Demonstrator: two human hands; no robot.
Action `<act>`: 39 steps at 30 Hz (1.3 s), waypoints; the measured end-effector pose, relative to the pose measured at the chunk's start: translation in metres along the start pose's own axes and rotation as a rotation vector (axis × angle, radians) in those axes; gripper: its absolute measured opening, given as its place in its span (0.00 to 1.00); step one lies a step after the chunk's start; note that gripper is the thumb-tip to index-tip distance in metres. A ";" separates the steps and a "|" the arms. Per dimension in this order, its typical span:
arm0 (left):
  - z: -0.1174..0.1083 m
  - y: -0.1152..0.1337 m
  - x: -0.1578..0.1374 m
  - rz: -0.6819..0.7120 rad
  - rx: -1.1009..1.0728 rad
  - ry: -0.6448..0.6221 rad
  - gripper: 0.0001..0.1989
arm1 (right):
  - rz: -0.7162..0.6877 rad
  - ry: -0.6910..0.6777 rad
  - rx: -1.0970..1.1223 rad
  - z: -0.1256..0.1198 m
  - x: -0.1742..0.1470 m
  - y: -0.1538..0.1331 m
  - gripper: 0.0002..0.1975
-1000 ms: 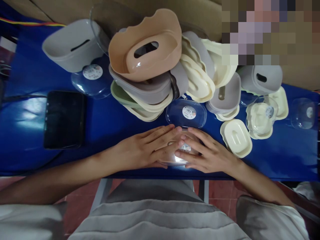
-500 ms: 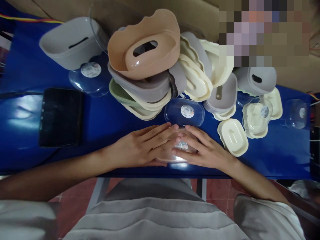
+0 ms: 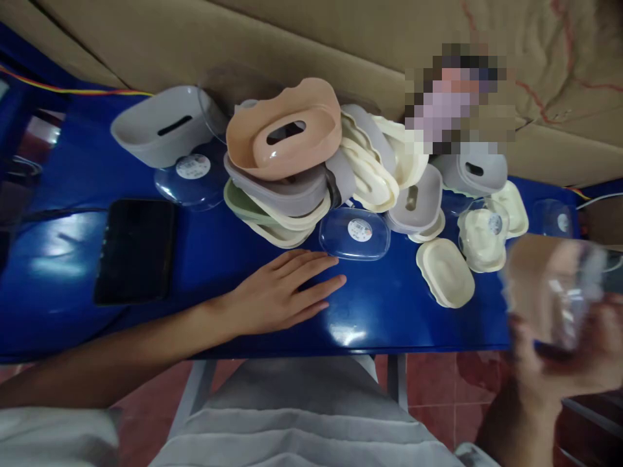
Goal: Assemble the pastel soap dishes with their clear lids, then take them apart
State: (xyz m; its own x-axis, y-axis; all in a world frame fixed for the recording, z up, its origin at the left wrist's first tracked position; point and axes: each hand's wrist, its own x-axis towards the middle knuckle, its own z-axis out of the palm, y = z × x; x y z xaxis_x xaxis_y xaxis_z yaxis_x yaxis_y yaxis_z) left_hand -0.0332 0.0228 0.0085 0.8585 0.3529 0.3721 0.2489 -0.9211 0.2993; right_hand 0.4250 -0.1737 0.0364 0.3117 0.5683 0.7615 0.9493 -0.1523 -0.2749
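Observation:
My left hand (image 3: 280, 292) lies flat on the blue table with its fingers stretched out and nothing in them. Its fingertips are just below a clear plastic lid (image 3: 335, 243) with a round white label. Off to the right, my right hand (image 3: 567, 363) grips a light-brown plastic box with a clear lid (image 3: 533, 282), raised near the table's right front edge. Motion blurs the box, and it hides part of the fingers. A cream tray-like piece (image 3: 446, 274) lies on the table between my two hands.
A peach box with a slot (image 3: 311, 152) tops a pile of grey, green and cream pieces. At the left are a grey box (image 3: 141, 133), another labelled clear lid (image 3: 180, 188) and a black tablet-like device (image 3: 135, 253). Brown sheeting (image 3: 292, 39) stands behind the table.
My right hand has moved from the table's middle to the far right, carrying the lidded box from under both hands. My left hand stays on the table. The view has shifted slightly.

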 end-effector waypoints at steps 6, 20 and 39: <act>0.003 0.002 0.005 -0.056 0.074 -0.110 0.28 | 0.009 0.179 -0.273 0.004 -0.039 0.118 0.46; -0.004 0.005 0.006 -0.061 0.129 -0.064 0.17 | -0.354 -0.441 0.026 0.052 -0.012 -0.085 0.30; -0.002 0.003 -0.003 -0.012 0.180 -0.082 0.23 | -0.310 -0.421 0.157 0.070 0.021 -0.096 0.22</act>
State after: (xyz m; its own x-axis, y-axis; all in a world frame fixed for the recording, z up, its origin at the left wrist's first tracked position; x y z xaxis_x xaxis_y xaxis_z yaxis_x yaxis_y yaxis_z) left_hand -0.0362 0.0194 0.0103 0.8868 0.3563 0.2945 0.3293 -0.9340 0.1383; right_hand 0.3373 -0.0908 0.0375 -0.0559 0.8470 0.5286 0.9666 0.1785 -0.1839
